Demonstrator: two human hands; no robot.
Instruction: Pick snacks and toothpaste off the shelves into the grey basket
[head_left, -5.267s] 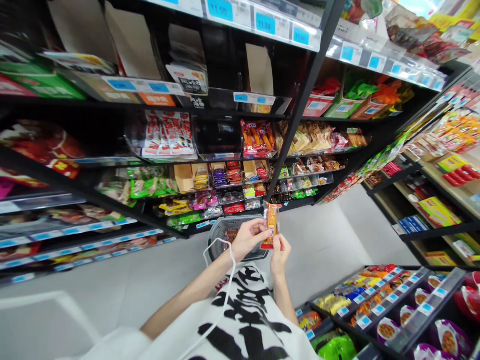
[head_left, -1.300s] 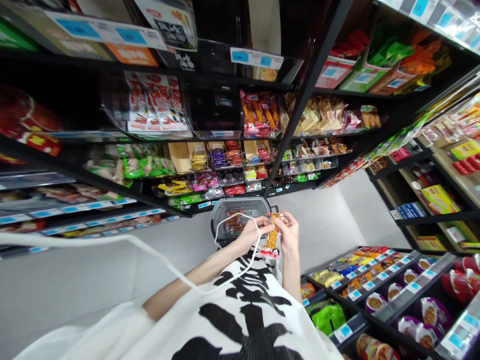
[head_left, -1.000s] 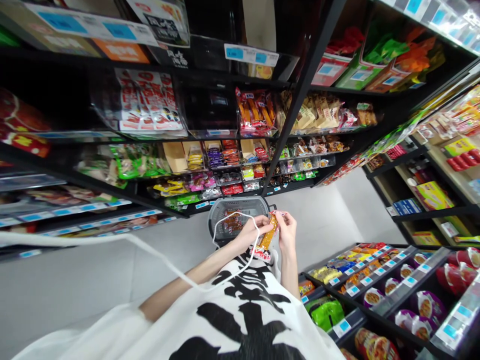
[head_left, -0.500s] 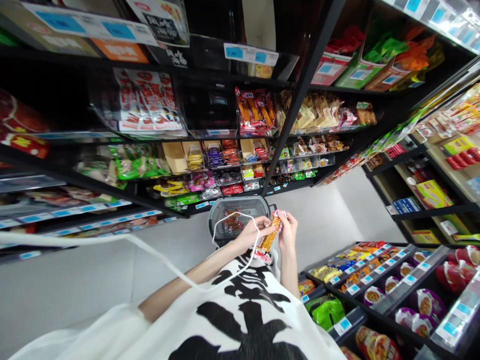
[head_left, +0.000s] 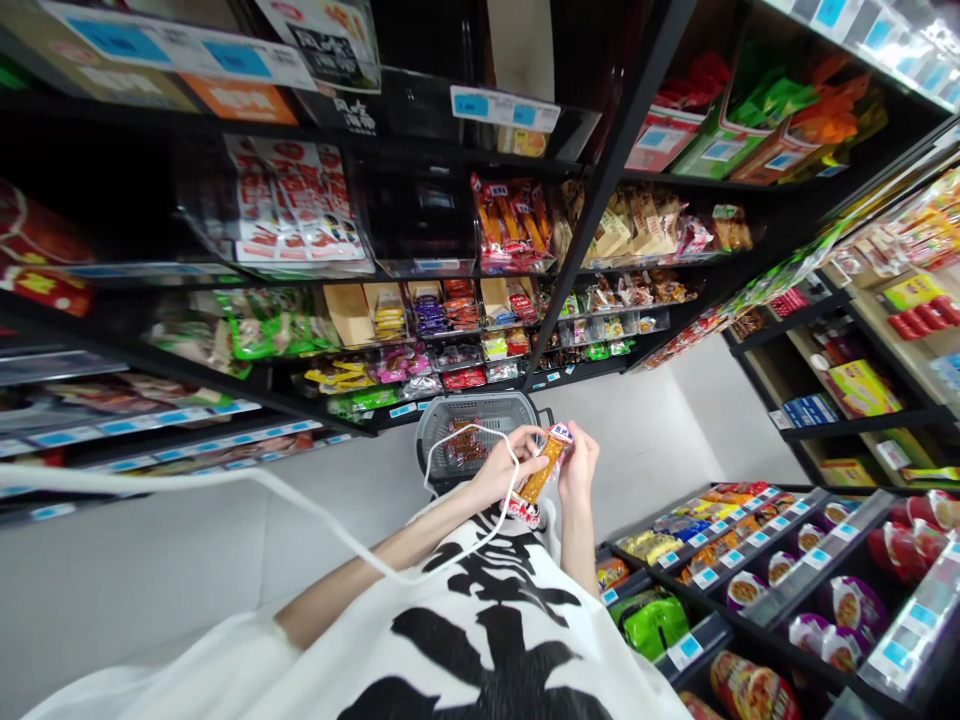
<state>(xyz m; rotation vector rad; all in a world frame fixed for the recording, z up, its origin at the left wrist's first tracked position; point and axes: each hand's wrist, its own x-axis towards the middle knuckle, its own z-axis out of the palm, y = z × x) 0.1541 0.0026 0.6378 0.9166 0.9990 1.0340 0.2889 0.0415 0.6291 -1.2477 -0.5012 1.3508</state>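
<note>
Close in front of my chest, both hands are on a long orange-brown snack packet (head_left: 543, 474) with red and white printed ends. My left hand (head_left: 516, 464) grips its left edge, thumb across the front. At its upper right edge, my right hand (head_left: 578, 462) has its fingers closed on the wrapper. The packet is tilted, its top leaning right. Just beyond my left hand, a grey shopping basket (head_left: 534, 408) stands on the floor with several similar packets (head_left: 466, 446) inside. A white cable (head_left: 322, 522) loops across my left wrist and in front of the basket.
Dark shelves of bagged snacks (head_left: 514, 222) rise ahead, just behind the basket. A lower rack with packaged cups (head_left: 780, 570) is close on my right. Another shelf unit (head_left: 847, 370) stands at the far right. Pale floor (head_left: 637, 430) runs between them.
The packet has turned slightly, so the printed label at its top now faces me more. My right hand has shifted a little on the wrapper; the basket is unmoved.
</note>
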